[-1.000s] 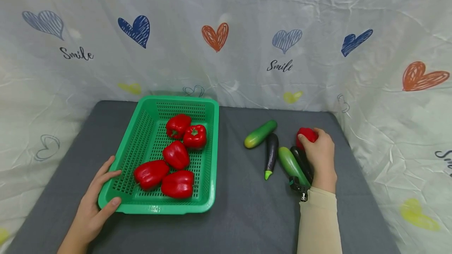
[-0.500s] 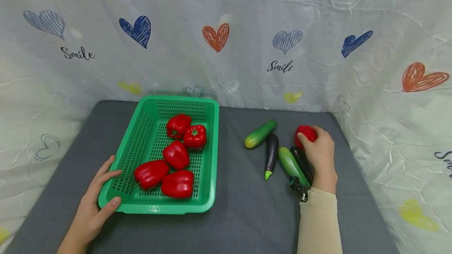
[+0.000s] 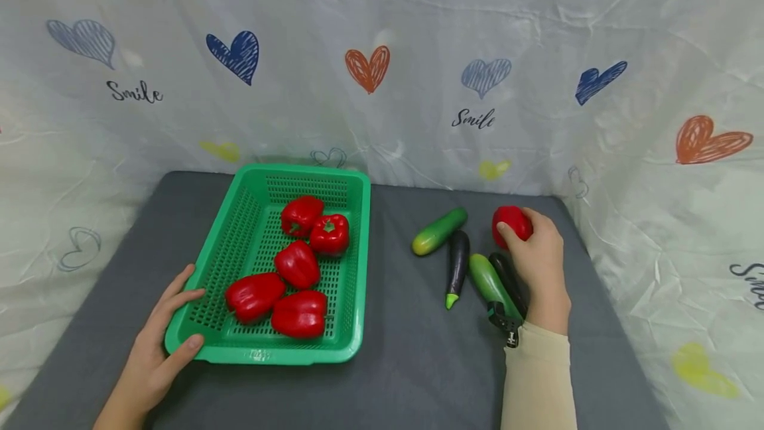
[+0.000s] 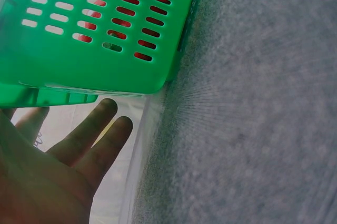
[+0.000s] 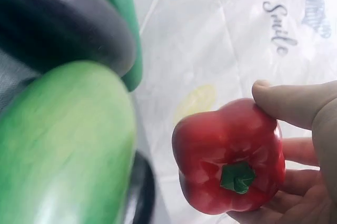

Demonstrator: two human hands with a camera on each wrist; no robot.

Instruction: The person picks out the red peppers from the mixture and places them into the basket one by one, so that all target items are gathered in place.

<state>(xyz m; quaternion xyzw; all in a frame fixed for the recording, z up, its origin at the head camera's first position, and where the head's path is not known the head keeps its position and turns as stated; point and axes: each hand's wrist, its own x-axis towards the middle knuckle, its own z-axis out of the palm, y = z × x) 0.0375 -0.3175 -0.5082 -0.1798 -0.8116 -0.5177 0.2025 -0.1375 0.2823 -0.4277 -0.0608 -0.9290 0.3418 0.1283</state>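
My right hand [image 3: 540, 257] grips a red bell pepper [image 3: 509, 224] between thumb and fingers at the table's far right. In the right wrist view the pepper [image 5: 226, 155] shows its green stem and hangs off the tabletop. My left hand [image 3: 149, 350] rests at the near left corner of a green plastic basket [image 3: 262, 356]. Its fingers [image 4: 105, 153] are fairly straight and spread beside the basket's wall in the left wrist view. Several red bell peppers, one of them a pepper [image 3: 297, 264] in the middle, lie in the basket.
Left of my right hand lie a green cucumber [image 3: 440, 232], a purple eggplant [image 3: 458, 267], a lighter green cucumber [image 3: 492, 284] and a dark eggplant [image 3: 509, 277]. The table [image 3: 412, 383] has a grey cloth. A white curtain [image 3: 412, 5] with hearts hangs behind.
My right hand has lifted the red bell pepper and shifted it slightly left, away from the dark eggplant. My left hand stays at the basket corner. The head view has tilted slightly.
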